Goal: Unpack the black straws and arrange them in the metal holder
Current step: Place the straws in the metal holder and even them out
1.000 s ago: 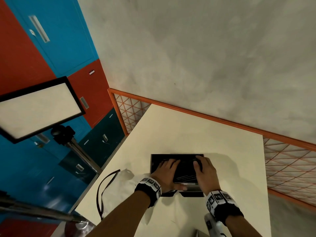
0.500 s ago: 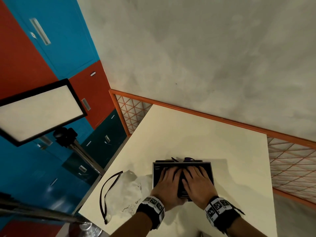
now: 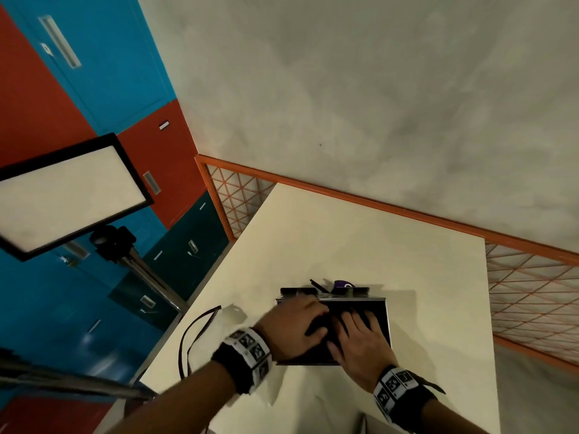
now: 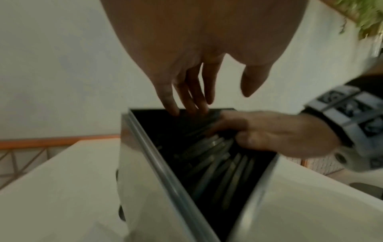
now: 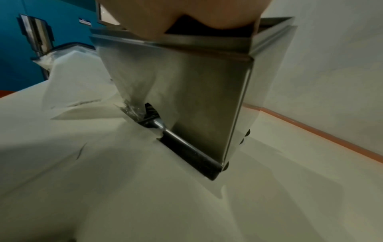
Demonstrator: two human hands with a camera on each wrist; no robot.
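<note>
The metal holder (image 3: 386, 321) stands open-topped on the cream table (image 3: 360, 245), with black straws (image 4: 217, 162) lying slanted inside it. My left hand (image 3: 294, 330) reaches in at the holder's left side, its straight fingers (image 4: 176, 106) touching the straws near the rim. My right hand (image 3: 357, 339) is in the holder beside it, fingers (image 4: 219, 127) curled down over a bunch of straws with the thumb under them. In the right wrist view only the holder's shiny outer wall (image 5: 186, 81) and a bit of palm show.
An emptied clear plastic bag (image 5: 72, 81) with a black strip (image 3: 194, 336) lies left of the holder. A small purple thing (image 3: 343, 284) sits just behind it. A light panel on a stand (image 3: 69, 195) is at the left, and an orange mesh rail (image 3: 532, 296) runs past the table's far and right edges.
Both hands went from the holder's near side to deep inside it, close together. The left hand has now slid toward the left rim. The view shifted a little.
</note>
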